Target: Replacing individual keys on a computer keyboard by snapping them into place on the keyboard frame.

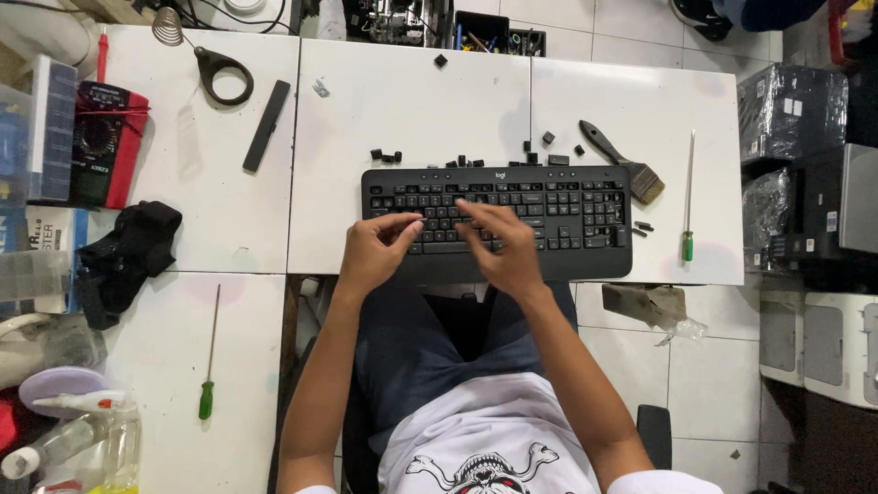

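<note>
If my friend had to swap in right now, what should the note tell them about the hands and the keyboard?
Left hand: on the left side of the black keyboard, fingers on the keys, holding nothing.
Right hand: spread over the middle keys, holding nothing.
Loose keycaps lie along the keyboard's far edge; some key spots look bare.
Paintbrush and a green-handled screwdriver lie to the right.
Done: keys pulled off. Left: loose caps still off the board.

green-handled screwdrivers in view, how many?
2. One screwdriver lies on the lower-left table; the other screwdriver lies right of the keyboard, beside the brush. Clutter might hide more.
</note>
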